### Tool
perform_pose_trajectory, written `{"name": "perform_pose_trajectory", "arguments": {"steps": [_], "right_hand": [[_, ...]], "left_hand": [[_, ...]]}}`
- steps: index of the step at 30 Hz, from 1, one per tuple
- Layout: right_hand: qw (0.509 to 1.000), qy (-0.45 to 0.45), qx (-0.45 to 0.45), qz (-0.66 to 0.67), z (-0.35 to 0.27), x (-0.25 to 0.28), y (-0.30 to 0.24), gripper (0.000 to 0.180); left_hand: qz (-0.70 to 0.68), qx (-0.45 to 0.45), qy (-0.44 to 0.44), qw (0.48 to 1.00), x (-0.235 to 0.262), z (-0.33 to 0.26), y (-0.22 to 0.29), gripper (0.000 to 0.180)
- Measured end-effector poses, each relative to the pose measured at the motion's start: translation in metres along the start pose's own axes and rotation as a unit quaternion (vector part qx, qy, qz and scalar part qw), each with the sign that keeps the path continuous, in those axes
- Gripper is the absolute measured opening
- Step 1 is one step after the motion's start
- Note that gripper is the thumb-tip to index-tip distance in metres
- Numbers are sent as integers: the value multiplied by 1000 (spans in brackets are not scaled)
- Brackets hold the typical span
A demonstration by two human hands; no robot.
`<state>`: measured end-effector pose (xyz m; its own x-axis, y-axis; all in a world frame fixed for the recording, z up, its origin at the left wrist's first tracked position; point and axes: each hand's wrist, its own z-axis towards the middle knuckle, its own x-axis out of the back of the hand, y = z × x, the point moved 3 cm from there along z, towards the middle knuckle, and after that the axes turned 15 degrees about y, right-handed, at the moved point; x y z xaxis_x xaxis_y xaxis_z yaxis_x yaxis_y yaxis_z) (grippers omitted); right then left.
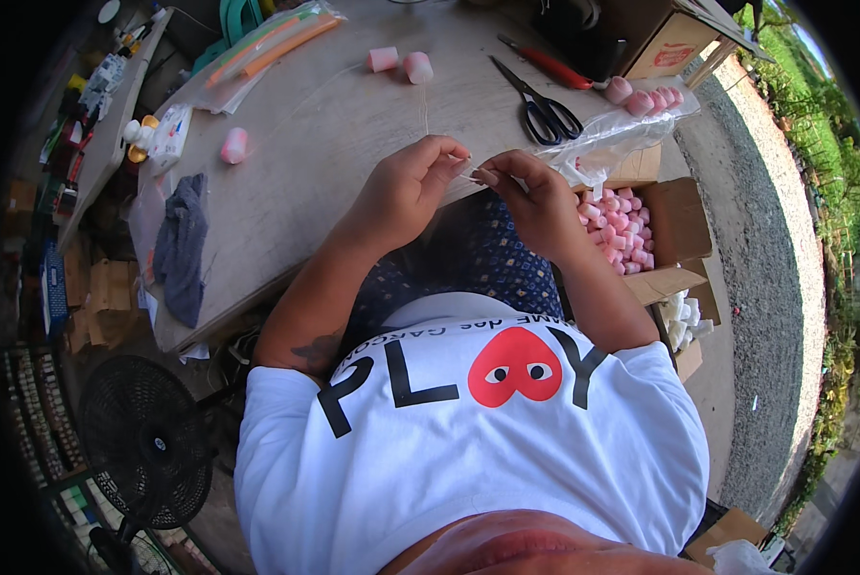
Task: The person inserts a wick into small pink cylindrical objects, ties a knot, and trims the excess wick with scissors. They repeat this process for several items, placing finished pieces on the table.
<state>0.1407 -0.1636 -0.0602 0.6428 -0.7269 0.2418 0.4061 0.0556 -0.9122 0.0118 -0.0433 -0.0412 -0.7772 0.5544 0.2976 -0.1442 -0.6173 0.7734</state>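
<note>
Close together over the table's near edge, my left hand point(403, 195) and my right hand point(537, 196) are both closed, pinching a thin whitish string point(427, 113) between fingertips. The string runs away from my fingers toward a pink cylinder-shaped piece point(417, 68), which stands on the table. Whether it is tied to that piece I cannot tell. Beside it lies a second pink piece point(383, 59), and a third pink piece point(234, 146) is off to the left. The ends of the string between my fingers are too fine to make out.
Black-handled scissors point(539, 103) and red-handled pliers point(550, 65) lie at the far right of the table point(305, 182). Several pink pieces point(648, 100) rest on clear plastic there. Below stands a cardboard box point(679, 220) of pink pieces. A grey cloth point(182, 247) and black fan point(147, 441) are left.
</note>
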Motion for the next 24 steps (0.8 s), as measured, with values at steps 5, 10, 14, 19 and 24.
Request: {"name": "perform_pose_trajectory", "arguments": {"steps": [5,10,14,19,24], "right_hand": [[999,-18,-36,25,4,0,-2,15],[982,-22,-91,166,1,-5,-6,21],[950,9,-127,286,-7,-16,-11,24],[993,69,7,100,-4,-9,-12,17],[997,25,66,-32,2,-3,-13,12]], "left_hand": [[-49,-31,0,998,-5,0,2,9],[-24,-107,106,988,-15,-6,-7,5],[3,-127,160,979,-16,-8,-2,4],[9,-124,101,987,-11,-6,-1,8],[99,-186,6,978,10,6,11,11]]}}
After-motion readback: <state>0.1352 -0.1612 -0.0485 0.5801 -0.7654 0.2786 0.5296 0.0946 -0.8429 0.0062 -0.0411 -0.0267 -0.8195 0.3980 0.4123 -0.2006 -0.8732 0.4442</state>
